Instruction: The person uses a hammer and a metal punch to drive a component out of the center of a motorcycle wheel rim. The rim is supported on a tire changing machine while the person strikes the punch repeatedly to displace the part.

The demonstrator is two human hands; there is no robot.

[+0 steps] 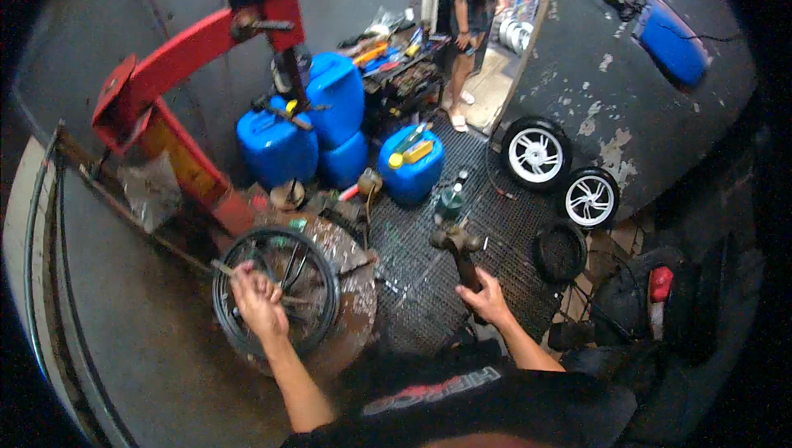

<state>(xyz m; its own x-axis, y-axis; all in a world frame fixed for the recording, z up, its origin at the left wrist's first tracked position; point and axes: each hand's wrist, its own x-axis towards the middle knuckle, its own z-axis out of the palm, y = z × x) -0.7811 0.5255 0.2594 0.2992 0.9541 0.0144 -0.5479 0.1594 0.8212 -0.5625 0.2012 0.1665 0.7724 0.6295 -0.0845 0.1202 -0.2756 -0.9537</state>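
My right hand (490, 299) is closed around the handle of a hammer (459, 240). Its metal head points up and away from me, in the air over the mat. To the left, my left hand (261, 304) is raised over a black spoked wheel (332, 287), its fingers wrapped round a slim bar-like tool (221, 267). One end of that tool sticks out past the fingers; its exact kind does not show. The wheel lies flat on the round, worn metal table of a red machine (198, 35). My left hand and forearm cover part of its spokes.
Blue plastic drums (276, 151) stand beyond the wheel, beside a cluttered tool bench (404, 56). Two white-rimmed wheels (536, 153) lean against the right wall, near a loose black tyre (560, 252). Another person (466, 27) stands at the doorway. A ribbed mat (421, 283) covers the floor.
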